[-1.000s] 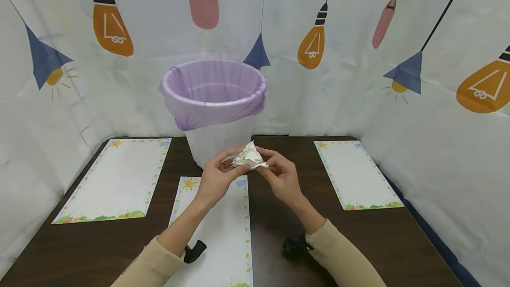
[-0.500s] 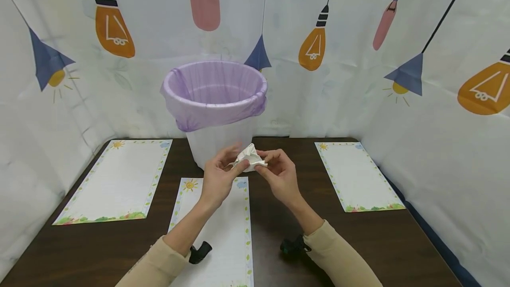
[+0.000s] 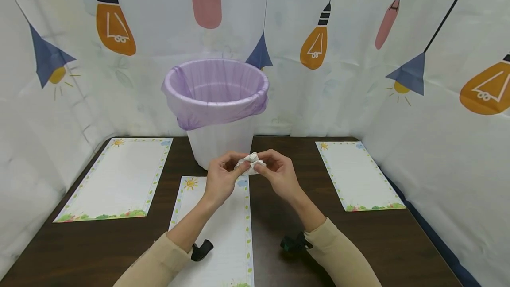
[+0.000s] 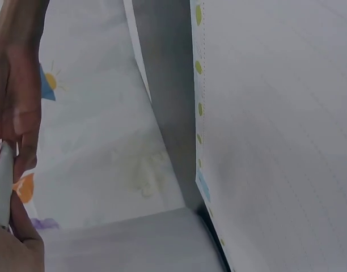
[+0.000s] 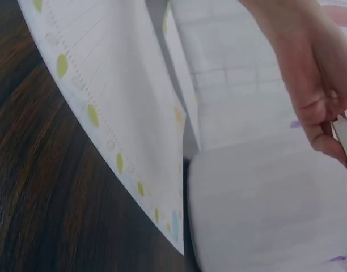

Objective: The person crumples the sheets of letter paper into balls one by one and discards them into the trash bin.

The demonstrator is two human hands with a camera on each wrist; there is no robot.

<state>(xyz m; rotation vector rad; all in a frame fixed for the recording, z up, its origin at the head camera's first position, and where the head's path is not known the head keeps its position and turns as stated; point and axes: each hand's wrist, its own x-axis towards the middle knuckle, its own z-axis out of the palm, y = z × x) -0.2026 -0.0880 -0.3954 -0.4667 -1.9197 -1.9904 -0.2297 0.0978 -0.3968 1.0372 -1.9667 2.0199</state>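
A small crumpled piece of white paper (image 3: pixel 253 158) is held between both hands, in front of the bin and above the table. My left hand (image 3: pixel 223 178) pinches its left side with thumb and fingers. On the other side my right hand (image 3: pixel 280 175) pinches it the same way. The left wrist view shows a folded edge of the paper (image 4: pixel 2 184) between the two hands. In the right wrist view only a sliver of the paper (image 5: pixel 345 136) shows at the right border. Below the left forearm lies a lined sheet with a leafy border (image 3: pixel 215 234).
A white bin (image 3: pixel 221 141) with a purple liner (image 3: pixel 223 114) stands at the back of the dark wooden table (image 3: pixel 303 163). Similar bordered sheets lie at the left (image 3: pixel 119 180) and right (image 3: pixel 356 176). A printed white curtain (image 3: pixel 159 25) surrounds the table.
The paper's raised peak is lower now, pressed down into a smaller, flatter bundle. The left fingers have shifted on it, and both hands stay in nearly the same place.
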